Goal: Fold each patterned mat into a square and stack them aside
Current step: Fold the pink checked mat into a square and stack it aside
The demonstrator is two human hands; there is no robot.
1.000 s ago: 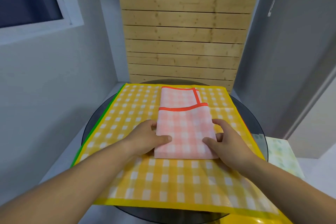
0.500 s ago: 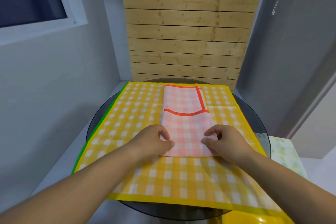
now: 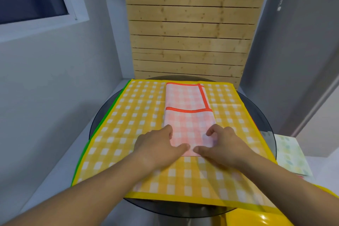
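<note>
A pink checked mat with an orange border [image 3: 188, 112] lies folded into a long strip on top of a spread yellow checked mat [image 3: 132, 115]. A green mat's edge [image 3: 102, 124] shows under the yellow one at the left. My left hand [image 3: 157, 145] and my right hand [image 3: 222, 143] rest on the near end of the pink mat, thumbs almost touching at its front edge. The fingers of both curl around that near end, and whether they pinch it I cannot tell.
The mats cover a round dark glass table [image 3: 264, 134]. A pale green-patterned mat [image 3: 291, 154] lies on a lower surface at the right. A yellow seat [image 3: 256, 220] shows at the bottom right. Wooden slats [image 3: 190, 33] stand behind the table; grey walls close both sides.
Both hands slid inward along the pink mat's near edge, from its two side edges to the middle, until the thumbs nearly met. The mat itself has stayed in place.
</note>
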